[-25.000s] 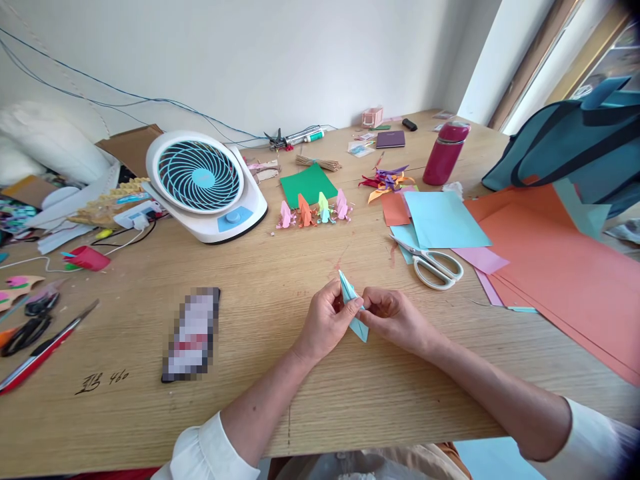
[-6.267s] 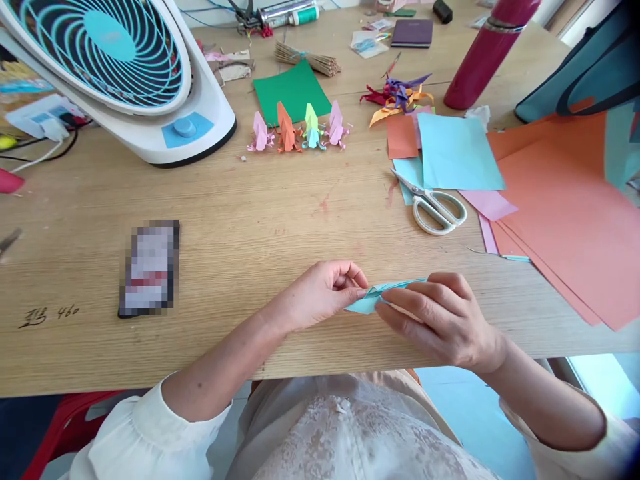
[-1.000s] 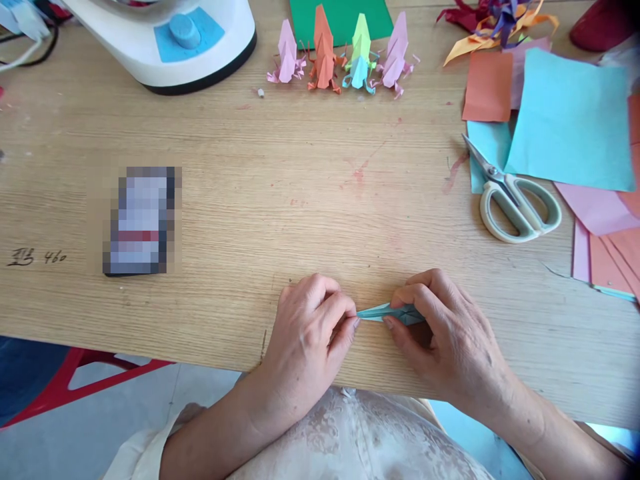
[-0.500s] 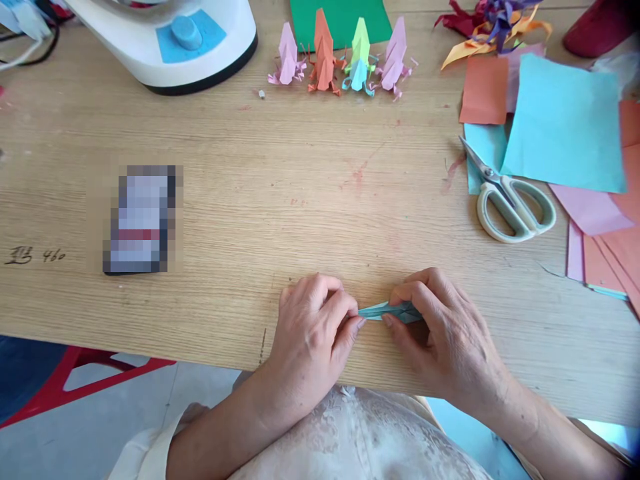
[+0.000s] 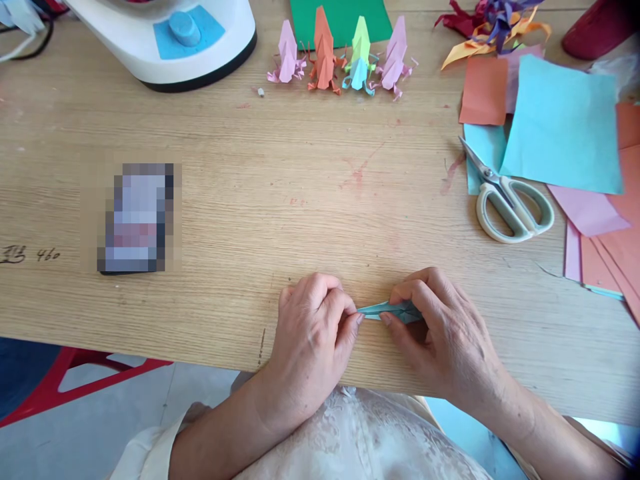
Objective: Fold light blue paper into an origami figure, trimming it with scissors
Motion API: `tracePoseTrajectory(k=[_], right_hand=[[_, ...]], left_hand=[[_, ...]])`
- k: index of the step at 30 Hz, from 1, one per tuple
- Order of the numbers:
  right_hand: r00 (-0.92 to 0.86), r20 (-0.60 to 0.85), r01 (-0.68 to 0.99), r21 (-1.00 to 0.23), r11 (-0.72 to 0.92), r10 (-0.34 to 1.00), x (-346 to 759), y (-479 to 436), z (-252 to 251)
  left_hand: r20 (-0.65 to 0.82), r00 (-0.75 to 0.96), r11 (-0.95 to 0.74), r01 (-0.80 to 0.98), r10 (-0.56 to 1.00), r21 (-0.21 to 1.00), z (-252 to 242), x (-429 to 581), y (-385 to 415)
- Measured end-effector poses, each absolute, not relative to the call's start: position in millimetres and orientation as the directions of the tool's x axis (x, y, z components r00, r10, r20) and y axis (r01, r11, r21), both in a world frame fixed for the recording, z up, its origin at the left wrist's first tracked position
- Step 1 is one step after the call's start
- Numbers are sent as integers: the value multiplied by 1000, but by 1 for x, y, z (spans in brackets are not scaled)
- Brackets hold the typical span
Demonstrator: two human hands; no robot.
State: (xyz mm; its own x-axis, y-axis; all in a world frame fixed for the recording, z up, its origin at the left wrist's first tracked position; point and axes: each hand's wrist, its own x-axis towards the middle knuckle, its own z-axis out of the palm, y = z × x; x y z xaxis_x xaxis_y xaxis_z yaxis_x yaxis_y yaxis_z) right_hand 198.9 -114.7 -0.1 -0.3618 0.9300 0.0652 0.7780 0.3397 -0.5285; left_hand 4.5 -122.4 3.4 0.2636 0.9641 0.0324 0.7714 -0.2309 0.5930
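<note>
Blue folded paper [image 5: 389, 310] lay narrow, partly folded, near the bench [image 5: 300, 200] front edge, below the scissors [image 5: 510, 203]; left hand [image 5: 310, 340] and right hand [image 5: 445, 333] each pinched 1 end; shaping remained.

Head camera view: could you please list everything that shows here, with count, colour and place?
folded paper strip: one, light blue, near table edge, pinched at both ends
origami figures: four, pink, orange, green-and-blue, pink, standing in a far row
green sheet: one, behind the figures
scissors: one, pale grey handles, right, on a blue sheet
paper sheets: several, light blue, orange, pink, right side
paper scraps: tangle, red, purple, orange, far right
fan base: one, white with blue knob, far left
blurred flat object: one, left
table: one, light wood
left hand: pinches the strip's left end
right hand: pinches its right end
</note>
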Motion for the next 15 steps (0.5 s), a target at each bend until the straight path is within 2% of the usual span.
tracePoseTrajectory(k=[6, 15], right_hand=[[-352, 72, 791, -511, 338, 933, 197, -115, -1], [-333, 71, 808, -493, 323, 940, 195, -116, -3]], left_hand=[[23, 235, -204, 791, 972, 577, 2, 7, -121], [-115, 269, -180, 850, 956, 496, 14, 9, -114]])
